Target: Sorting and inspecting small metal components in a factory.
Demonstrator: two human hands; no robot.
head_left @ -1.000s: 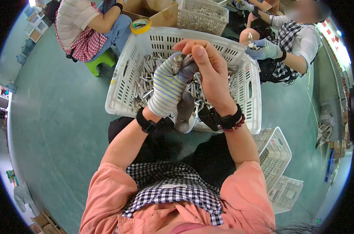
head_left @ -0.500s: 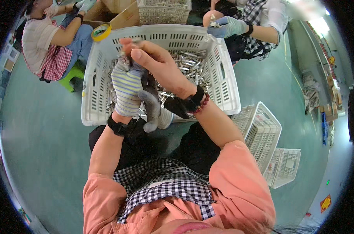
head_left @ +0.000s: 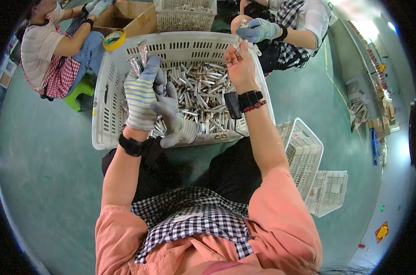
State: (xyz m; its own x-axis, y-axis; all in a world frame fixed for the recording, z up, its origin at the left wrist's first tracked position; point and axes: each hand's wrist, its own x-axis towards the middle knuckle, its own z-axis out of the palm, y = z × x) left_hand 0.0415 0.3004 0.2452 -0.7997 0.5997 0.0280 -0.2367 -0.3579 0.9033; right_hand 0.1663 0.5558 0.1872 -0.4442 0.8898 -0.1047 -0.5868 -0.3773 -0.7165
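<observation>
The big white slotted basket (head_left: 108, 110) sits on the green floor in front of the person's knees, heaped with short silvery metal tubes (head_left: 203, 98). Working over it is sensible, as a dropped piece would fall back into the heap. The left hand (head_left: 141, 98), in a striped knit glove, is closed around a couple of tubes (head_left: 139, 57) that stick up above its fingers, with a loose grey glove (head_left: 176, 121) draped just below it. I judge the grip wants to stay firm and upright so they do not slide out. The bare right hand (head_left: 240, 66) is raised over the basket's far side, fingers loosely curled, pinching something small and pale that is too small to make out. The tubes look slim, shiny and smooth, probably slippery.
</observation>
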